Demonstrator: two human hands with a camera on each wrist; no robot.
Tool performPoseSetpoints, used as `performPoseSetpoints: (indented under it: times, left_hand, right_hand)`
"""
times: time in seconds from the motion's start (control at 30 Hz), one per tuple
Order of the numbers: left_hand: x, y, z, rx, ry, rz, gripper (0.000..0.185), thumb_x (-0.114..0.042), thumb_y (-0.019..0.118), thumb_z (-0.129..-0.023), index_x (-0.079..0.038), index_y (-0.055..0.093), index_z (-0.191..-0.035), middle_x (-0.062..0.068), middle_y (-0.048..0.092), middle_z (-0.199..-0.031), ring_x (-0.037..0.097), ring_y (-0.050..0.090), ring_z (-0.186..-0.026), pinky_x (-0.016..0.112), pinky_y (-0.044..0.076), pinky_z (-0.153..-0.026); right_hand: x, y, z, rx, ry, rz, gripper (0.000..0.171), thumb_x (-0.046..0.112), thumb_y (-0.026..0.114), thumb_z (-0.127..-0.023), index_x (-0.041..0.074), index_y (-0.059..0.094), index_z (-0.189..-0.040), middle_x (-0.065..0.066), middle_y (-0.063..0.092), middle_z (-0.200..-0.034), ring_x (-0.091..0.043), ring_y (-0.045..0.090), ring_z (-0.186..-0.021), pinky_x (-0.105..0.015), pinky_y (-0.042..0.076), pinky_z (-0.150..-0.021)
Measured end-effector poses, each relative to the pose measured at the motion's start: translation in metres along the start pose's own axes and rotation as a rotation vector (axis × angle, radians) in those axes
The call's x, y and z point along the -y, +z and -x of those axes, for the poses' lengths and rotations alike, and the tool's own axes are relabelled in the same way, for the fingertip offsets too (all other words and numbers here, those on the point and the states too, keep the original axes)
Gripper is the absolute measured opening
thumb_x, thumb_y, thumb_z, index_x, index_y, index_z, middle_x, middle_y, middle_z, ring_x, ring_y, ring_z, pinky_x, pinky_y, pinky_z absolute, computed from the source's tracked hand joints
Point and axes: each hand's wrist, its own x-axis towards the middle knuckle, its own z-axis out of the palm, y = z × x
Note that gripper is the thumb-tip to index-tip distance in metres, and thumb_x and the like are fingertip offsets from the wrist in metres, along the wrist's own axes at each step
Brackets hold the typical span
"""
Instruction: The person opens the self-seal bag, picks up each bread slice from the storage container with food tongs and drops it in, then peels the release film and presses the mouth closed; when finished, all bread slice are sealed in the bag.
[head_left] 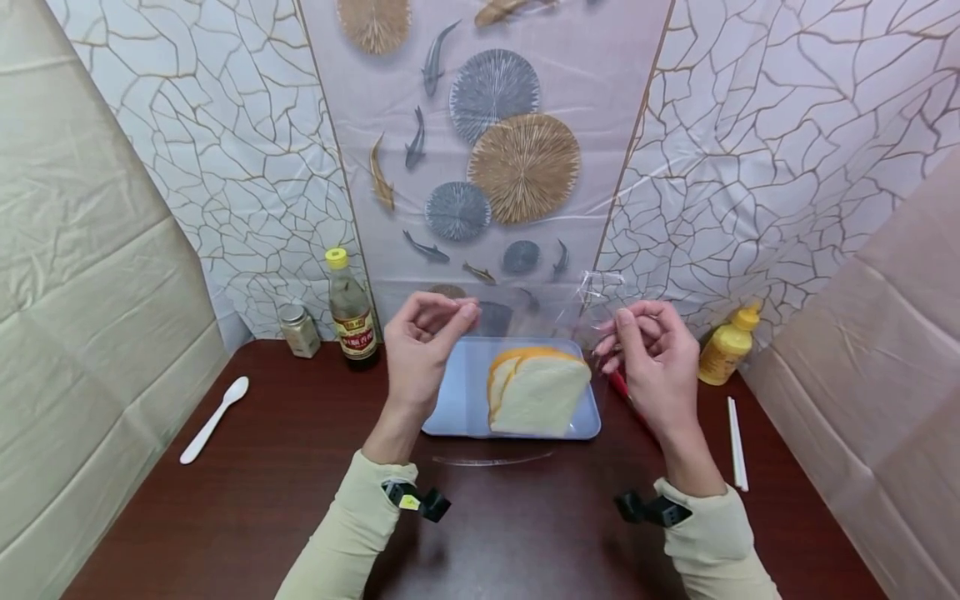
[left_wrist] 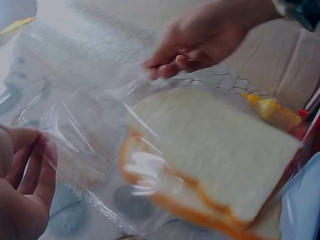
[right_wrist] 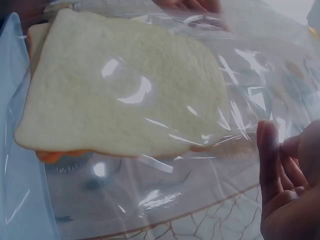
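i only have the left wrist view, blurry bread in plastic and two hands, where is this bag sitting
Observer: The clear bag stands over a pale blue tray on a dark brown table.
Operator: is anything to the left of the tray
Observer: Yes, a dark bottle with a yellow cap, a small jar and a white spoon.
Operator: are both hands on the plastic
Observer: The right hand pinches the bag's top edge. The left hand also has its fingertips pinched, but the film there is too clear to confirm.
Operator: how does the bread sit
Observer: The bread slices lean upright on edge inside the bag.
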Motion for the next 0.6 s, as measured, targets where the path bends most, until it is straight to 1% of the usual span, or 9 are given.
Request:
performPoseSetpoints:
  times: [0.1,0.2,0.27,0.3,0.37,0.43,0.47,0.5,0.6]
  left_hand:
    - [-0.002,-0.005,-0.002,-0.046,-0.01,0.041,0.021,0.013,0.075,-0.094,-0.005,0.07,-0.102,0.01,0.083,-0.101,0.02,0.082,-0.09,0.035,0.067,-0.085]
    - [-0.002,-0.01,-0.004,-0.037,-0.023,0.021,0.017,0.01,0.077,-0.095,-0.002,0.071,-0.104,0.009,0.083,-0.102,0.02,0.081,-0.089,0.035,0.067,-0.086]
    - [-0.001,-0.012,-0.005,-0.026,-0.033,0.005,0.017,0.008,0.078,-0.095,0.002,0.071,-0.109,0.009,0.083,-0.104,0.02,0.081,-0.092,0.037,0.067,-0.088]
    - [-0.001,-0.013,-0.006,-0.023,-0.041,-0.003,0.02,0.007,0.078,-0.095,0.003,0.071,-0.113,0.009,0.083,-0.106,0.02,0.081,-0.093,0.037,0.067,-0.089]
    - [0.0,-0.015,-0.007,-0.02,-0.068,-0.009,0.027,0.008,0.078,-0.095,0.006,0.071,-0.121,0.013,0.082,-0.112,0.02,0.081,-0.096,0.038,0.067,-0.091]
    - [0.001,-0.018,-0.009,-0.02,-0.118,-0.007,0.035,0.008,0.077,-0.095,0.007,0.07,-0.13,0.017,0.08,-0.121,0.019,0.081,-0.097,0.037,0.066,-0.092]
    - [0.001,-0.019,-0.009,-0.02,-0.15,-0.015,0.038,0.007,0.077,-0.096,0.006,0.07,-0.134,0.019,0.078,-0.127,0.018,0.081,-0.097,0.036,0.066,-0.092]
    - [0.002,-0.022,-0.01,-0.021,-0.186,-0.016,0.041,0.007,0.076,-0.096,0.007,0.069,-0.136,0.018,0.079,-0.125,0.016,0.081,-0.095,0.035,0.066,-0.092]
    - [0.004,-0.028,-0.011,-0.014,-0.314,-0.004,0.043,0.005,0.074,-0.099,0.008,0.066,-0.142,0.022,0.069,-0.145,0.014,0.081,-0.098,0.03,0.064,-0.094]
  right_hand:
    - [-0.004,-0.006,-0.002,-0.031,0.056,-0.079,0.017,0.005,0.067,-0.107,-0.008,0.061,-0.115,-0.012,0.08,-0.09,-0.016,0.077,-0.069,-0.028,0.065,-0.064]
    - [-0.008,-0.011,-0.003,0.007,0.107,-0.104,0.025,0.005,0.068,-0.106,-0.006,0.064,-0.128,-0.01,0.081,-0.097,-0.016,0.08,-0.081,-0.029,0.067,-0.078]
    - [-0.009,-0.012,-0.004,0.028,0.127,-0.103,0.032,0.004,0.069,-0.105,-0.006,0.065,-0.135,-0.008,0.081,-0.101,-0.014,0.08,-0.086,-0.028,0.066,-0.083]
    - [-0.01,-0.013,-0.004,0.034,0.131,-0.109,0.032,0.003,0.069,-0.105,-0.007,0.066,-0.135,-0.009,0.081,-0.102,-0.014,0.08,-0.088,-0.028,0.066,-0.084]
    - [-0.012,-0.012,-0.005,0.026,0.132,-0.118,0.03,0.002,0.071,-0.103,-0.011,0.069,-0.13,-0.011,0.081,-0.099,-0.013,0.08,-0.085,-0.027,0.066,-0.081]
    - [-0.014,-0.011,-0.005,0.001,0.127,-0.106,0.028,0.003,0.073,-0.102,-0.015,0.07,-0.123,-0.011,0.081,-0.094,-0.012,0.078,-0.078,-0.024,0.065,-0.071]
    - [-0.015,-0.01,-0.005,-0.015,0.128,-0.101,0.026,0.003,0.074,-0.102,-0.016,0.071,-0.119,-0.012,0.08,-0.091,-0.012,0.076,-0.073,-0.021,0.063,-0.064]
    - [-0.015,-0.01,-0.005,-0.03,0.13,-0.087,0.025,0.004,0.075,-0.101,-0.016,0.072,-0.116,-0.012,0.08,-0.089,-0.01,0.074,-0.071,-0.02,0.06,-0.061]
    - [-0.018,-0.01,-0.005,-0.054,0.13,-0.006,0.023,0.007,0.078,-0.1,-0.011,0.075,-0.115,-0.006,0.081,-0.088,-0.009,0.072,-0.071,-0.016,0.051,-0.055]
